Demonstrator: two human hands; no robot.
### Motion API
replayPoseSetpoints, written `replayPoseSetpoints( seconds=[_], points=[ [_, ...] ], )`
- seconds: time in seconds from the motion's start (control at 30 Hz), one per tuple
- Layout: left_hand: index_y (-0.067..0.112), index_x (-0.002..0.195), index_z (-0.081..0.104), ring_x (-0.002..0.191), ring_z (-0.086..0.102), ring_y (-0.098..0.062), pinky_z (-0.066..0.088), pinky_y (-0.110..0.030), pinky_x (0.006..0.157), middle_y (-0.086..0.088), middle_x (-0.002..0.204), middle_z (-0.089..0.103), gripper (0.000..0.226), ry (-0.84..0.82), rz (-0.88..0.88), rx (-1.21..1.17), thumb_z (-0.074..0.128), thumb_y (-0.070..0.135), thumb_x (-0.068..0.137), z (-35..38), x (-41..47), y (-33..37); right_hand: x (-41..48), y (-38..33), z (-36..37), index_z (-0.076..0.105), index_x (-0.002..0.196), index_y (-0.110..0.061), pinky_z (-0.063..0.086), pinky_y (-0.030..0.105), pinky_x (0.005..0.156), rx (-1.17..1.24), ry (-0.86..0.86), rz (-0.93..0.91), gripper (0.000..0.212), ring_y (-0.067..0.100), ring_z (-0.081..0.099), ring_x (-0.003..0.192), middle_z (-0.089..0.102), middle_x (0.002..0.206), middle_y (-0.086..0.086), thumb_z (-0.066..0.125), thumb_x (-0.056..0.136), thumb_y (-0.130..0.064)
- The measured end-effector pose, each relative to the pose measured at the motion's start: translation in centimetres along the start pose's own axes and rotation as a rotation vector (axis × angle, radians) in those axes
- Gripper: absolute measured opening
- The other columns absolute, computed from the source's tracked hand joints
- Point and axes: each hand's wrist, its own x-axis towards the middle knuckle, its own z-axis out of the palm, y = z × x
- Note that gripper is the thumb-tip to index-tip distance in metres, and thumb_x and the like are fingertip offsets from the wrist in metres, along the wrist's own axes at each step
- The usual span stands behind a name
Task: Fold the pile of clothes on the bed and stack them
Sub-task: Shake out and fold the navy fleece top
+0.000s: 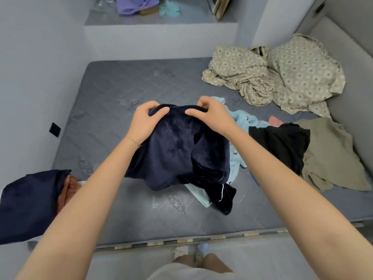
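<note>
No writing or label is legible anywhere. The left hand (144,120) and right hand (212,114) each pinch the top edge of a navy velvety garment (177,150), fingers clamped on the cloth. It hangs lengthwise toward the person above the grey mattress (113,91), its white-piped lower end draping onto a light-blue garment (245,120). A folded navy piece (30,203) lies at left.

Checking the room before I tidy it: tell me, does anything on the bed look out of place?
Nothing is damaged or spilled. A patterned beige sheet lies crumpled in the far right corner of the bare mattress.
</note>
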Motion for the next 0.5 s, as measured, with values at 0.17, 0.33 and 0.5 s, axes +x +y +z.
replayPoseSetpoints(
  seconds=[0.17, 0.33, 0.5],
  points=[
    [0.007, 0.068, 0.054, 0.061, 0.036, -0.005, 0.031, -0.020, 0.059, 0.007, 0.063, 0.040, 0.035, 0.127, 0.090, 0.041, 0.068, 0.030, 0.090, -3.2, 0.5, 2.4, 1.0, -3.8, 0.7, 0.038, 0.067, -0.019, 0.029, 0.030, 0.060, 0.071, 0.073, -0.108, 0.046, 0.010, 0.035, 0.059, 0.040, 0.062, -0.006, 0.075, 0.082, -0.042],
    [0.011, 0.069, 0.056, 0.061, 0.040, -0.001, 0.034, -0.020, 0.060, 0.008, 0.064, 0.045, 0.032, 0.204, 0.138, 0.098, 0.069, 0.035, 0.088, -6.0, 0.2, 4.6, 1.2, -6.5, 1.1, 0.037, 0.068, -0.019, 0.027, 0.025, 0.058, 0.146, 0.082, -0.192, 0.046, 0.009, 0.032, 0.060, 0.036, 0.062, -0.009, 0.075, 0.083, -0.038],
    [0.022, 0.069, 0.061, 0.066, 0.049, -0.003, 0.040, -0.020, 0.064, 0.008, 0.069, 0.055, 0.026, 0.164, 0.092, 0.106, 0.070, 0.038, 0.086, -7.7, -1.0, 3.1, 0.9, -5.8, 3.4, 0.039, 0.071, -0.017, 0.029, 0.024, 0.057, 0.157, 0.030, -0.169, 0.044, 0.009, 0.034, 0.060, 0.039, 0.063, -0.007, 0.076, 0.082, -0.038]
  ],
)
